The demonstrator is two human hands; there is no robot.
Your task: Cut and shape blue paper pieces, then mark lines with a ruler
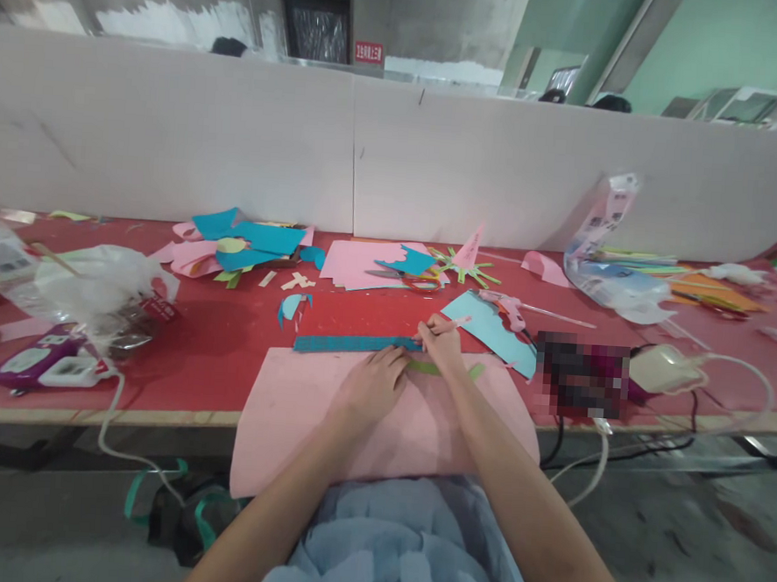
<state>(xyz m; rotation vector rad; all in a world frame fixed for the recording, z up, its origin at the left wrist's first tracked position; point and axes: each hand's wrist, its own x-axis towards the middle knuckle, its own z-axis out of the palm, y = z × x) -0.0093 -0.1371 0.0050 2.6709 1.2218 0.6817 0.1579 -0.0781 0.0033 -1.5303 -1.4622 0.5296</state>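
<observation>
My left hand [380,378] lies with its fingers stretched out on the pink sheet [301,435], fingertips at the lower edge of a long, straight blue strip [342,343]. Whether the strip is a ruler or paper, I cannot make out. My right hand [439,340] is closed around a slim pink pen [458,322], its lower end near the strip's right end. Beyond the strip is a flat red area [361,314]. A narrow green paper strip [427,367] lies on the pink sheet, partly under my right wrist.
Scissors [421,282] lie on pink paper [344,260] behind my hands. To the right are light-blue paper [491,328], a pink glue gun [509,309] and a white-cabled plug [664,369]. A plastic bag [92,286] and a purple-white box [48,358] are left. A white partition [240,141] stands behind.
</observation>
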